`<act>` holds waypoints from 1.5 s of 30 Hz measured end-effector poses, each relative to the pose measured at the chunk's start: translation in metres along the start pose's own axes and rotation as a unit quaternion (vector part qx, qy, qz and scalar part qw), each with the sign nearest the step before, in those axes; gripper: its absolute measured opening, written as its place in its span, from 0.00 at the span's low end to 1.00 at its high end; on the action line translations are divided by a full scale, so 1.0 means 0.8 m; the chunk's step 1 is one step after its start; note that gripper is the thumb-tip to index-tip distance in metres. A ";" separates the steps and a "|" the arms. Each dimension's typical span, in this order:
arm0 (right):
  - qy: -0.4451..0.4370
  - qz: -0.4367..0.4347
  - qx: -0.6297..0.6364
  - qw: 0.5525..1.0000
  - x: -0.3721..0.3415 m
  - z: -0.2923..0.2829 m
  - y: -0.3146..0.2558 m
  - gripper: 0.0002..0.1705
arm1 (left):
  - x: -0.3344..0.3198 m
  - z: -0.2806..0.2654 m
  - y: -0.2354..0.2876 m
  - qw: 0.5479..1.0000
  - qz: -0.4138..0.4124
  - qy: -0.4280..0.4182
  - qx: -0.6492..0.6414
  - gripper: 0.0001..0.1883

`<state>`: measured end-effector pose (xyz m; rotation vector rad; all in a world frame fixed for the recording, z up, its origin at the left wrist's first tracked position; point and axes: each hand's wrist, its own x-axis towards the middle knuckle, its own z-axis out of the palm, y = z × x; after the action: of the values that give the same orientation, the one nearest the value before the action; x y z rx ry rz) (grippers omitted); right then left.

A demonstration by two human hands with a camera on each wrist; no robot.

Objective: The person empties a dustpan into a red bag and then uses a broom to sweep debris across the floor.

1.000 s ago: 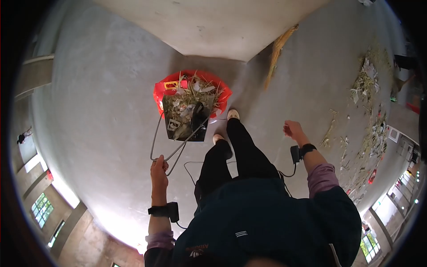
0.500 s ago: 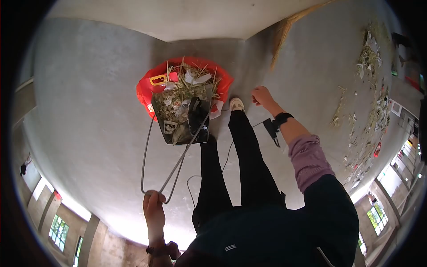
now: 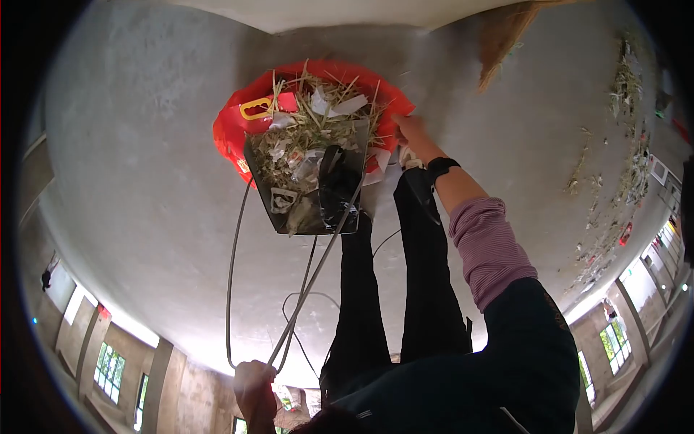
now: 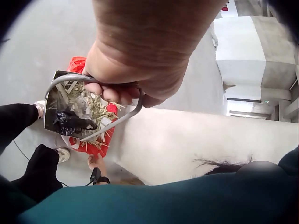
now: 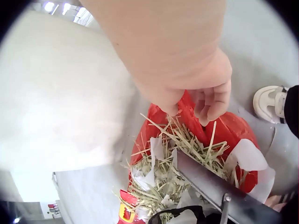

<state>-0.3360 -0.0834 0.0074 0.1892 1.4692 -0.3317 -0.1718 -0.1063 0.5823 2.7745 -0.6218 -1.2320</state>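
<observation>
My left hand [image 3: 254,390] grips the bent wire handle [image 3: 230,289] of a dark metal dustpan [image 3: 353,152]. The dustpan tilts over a red plastic bag [image 3: 230,137] on the floor, its far edge inside the bag's mouth. Straw and paper scraps [image 5: 163,182] fill the pan and spill into the bag. A crumpled black plastic piece [image 4: 70,122] lies in the pan. At the bag's right rim, my right hand [image 3: 413,134] pinches the red plastic [image 5: 187,105] between thumb and curled fingers. A yellow handle-shaped piece [image 3: 254,108] sits on the bag's left side.
Beyond the bag stands a pale wall or pillar [image 3: 347,14], with a straw broom [image 3: 502,43] leaning near its right corner. More straw and litter [image 3: 629,159] lie scattered along the floor at the right. My shoe [image 5: 268,103] stands close beside the bag.
My right hand has come in from the right to the bag's rim and taken hold of it. My left hand has drawn the handle back toward my body.
</observation>
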 end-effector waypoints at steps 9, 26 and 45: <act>-0.085 -0.041 0.066 0.993 -0.043 -0.034 0.039 0.11 | -0.020 -0.010 0.022 0.994 -0.046 0.032 -0.098 0.05; -0.257 0.114 -0.040 0.959 -0.104 -0.123 -0.038 0.09 | 0.047 0.115 -0.106 0.985 -0.065 -0.069 -0.141 0.09; -0.500 0.094 0.190 0.840 -0.236 0.004 0.017 0.20 | 0.091 0.120 -0.010 0.972 -0.015 -0.235 0.021 0.12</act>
<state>-0.3415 -0.0518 0.1943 0.4025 0.3269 -0.4653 -0.1945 -0.1150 0.4639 2.5328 -0.6346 -1.9252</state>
